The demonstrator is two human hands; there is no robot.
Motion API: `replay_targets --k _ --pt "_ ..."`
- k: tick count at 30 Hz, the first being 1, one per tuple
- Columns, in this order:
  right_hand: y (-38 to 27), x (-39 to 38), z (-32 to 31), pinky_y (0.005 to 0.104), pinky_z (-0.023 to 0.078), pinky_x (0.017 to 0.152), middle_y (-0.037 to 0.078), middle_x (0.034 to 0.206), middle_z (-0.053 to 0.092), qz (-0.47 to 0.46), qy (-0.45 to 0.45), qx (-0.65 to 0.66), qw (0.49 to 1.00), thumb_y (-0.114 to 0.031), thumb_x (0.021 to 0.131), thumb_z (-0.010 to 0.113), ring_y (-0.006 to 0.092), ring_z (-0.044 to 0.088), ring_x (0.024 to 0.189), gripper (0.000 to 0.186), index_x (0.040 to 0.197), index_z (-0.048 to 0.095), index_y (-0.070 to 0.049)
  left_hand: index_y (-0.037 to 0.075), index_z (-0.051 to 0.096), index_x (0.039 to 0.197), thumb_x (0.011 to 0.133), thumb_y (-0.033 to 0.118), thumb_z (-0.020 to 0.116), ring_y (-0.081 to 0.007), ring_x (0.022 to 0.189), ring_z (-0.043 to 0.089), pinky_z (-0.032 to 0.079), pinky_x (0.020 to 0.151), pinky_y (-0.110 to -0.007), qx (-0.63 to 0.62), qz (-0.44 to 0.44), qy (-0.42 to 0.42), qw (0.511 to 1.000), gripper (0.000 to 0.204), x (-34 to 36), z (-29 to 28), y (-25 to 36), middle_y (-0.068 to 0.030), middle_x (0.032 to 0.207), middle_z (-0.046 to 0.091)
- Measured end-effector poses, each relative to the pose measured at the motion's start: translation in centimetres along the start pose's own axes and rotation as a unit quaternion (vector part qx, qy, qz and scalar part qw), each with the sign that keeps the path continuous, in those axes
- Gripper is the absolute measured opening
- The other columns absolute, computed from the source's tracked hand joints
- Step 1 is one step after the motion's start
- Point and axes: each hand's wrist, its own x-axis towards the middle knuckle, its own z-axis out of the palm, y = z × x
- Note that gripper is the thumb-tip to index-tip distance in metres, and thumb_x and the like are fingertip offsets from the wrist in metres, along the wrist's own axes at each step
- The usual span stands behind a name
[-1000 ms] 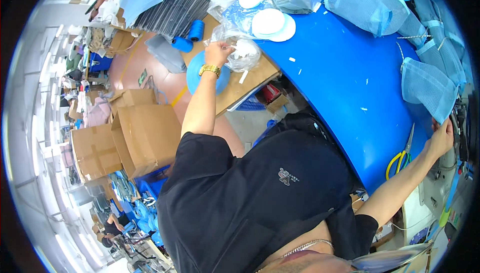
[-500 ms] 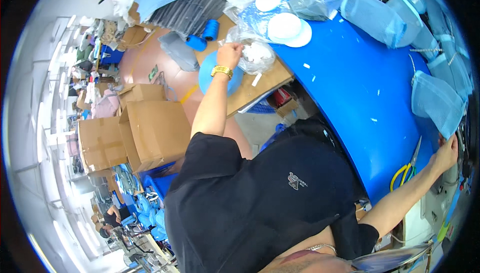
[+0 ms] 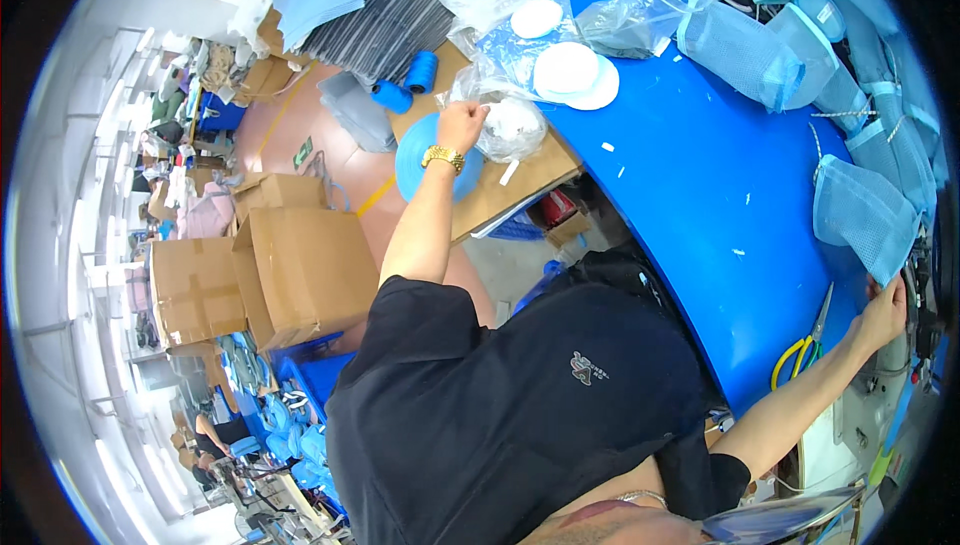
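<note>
Head view: a person in a black shirt spreads both arms wide across a blue surface [image 3: 720, 195].

Nearest, the right hand [image 3: 885, 307] rests fingers-down on the surface's far right edge, just beside yellow-handled scissors [image 3: 805, 345] and a blue mesh bag [image 3: 865, 215]; whether it grips anything I cannot tell. A careless shift could meet the blades. Farther off, the left hand [image 3: 462, 127] is closed on a clear plastic bag of white pieces [image 3: 505, 125] beside a blue tape roll [image 3: 420, 160]; tugging could spill the contents.

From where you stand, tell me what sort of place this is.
Probably a sewing workshop: blue mesh pouches piled along a blue worktable, thread spools, yellow-handled scissors, and stacked cardboard boxes on the floor.
</note>
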Motion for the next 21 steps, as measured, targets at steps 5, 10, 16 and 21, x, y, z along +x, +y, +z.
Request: replay_targets --k 5,10,16,21 --pt "0.2 0.1 0.3 0.0221 0.043 0.058 0.006 0.082 0.068 -0.005 0.0 -0.013 1.0 -0.024 0.09 0.065 0.0132 0.064 0.068 0.028 0.1 0.066 0.002 0.008 0.073 0.085 0.08 0.028 0.069 -0.0237 0.064 0.066 0.05 0.062 -0.035 -0.097 -0.073 0.008 0.993 0.021 -0.1 -0.8 0.7 -0.0132 0.071 0.067" --pt "-0.4 -0.3 0.2 0.0219 0.043 0.057 0.007 0.081 0.068 -0.02 -0.004 -0.008 1.0 -0.024 0.09 0.065 0.0131 0.064 0.067 0.027 0.099 0.066 0.002 0.005 0.072 0.089 0.082 0.022 0.071 -0.0043 0.057 0.054 0.04 0.045 -0.018 -0.36 -0.174 -0.059 0.915 0.018 -0.1 -2.2 3.5 -0.0015 0.078 0.07" --pt "-0.2 -0.4 0.2 0.0215 0.043 0.056 0.006 0.08 0.069 -0.015 -0.006 0.004 1.0 -0.025 0.09 0.066 0.0128 0.063 0.065 0.028 0.098 0.066 0.001 0.006 0.066 0.092 0.089 0.019 0.063 -0.0041 0.06 0.055 0.042 0.044 -0.019 -0.535 -0.173 -0.152 0.813 0.013 -0.8 -3.8 8.4 -0.0036 0.082 0.069" --pt "-1.3 -2.0 1.1 0.0199 0.042 0.053 0.006 0.077 0.068 -0.013 -0.008 0.024 1.0 -0.024 0.09 0.065 0.0106 0.063 0.064 0.026 0.098 0.067 0.001 0.001 0.062 0.116 0.092 0.014 0.058 -0.0077 0.057 0.06 0.043 0.039 -0.018 -0.578 -0.055 -0.213 0.786 0.028 -1.3 -4.9 15.7 -0.0072 0.082 0.069"
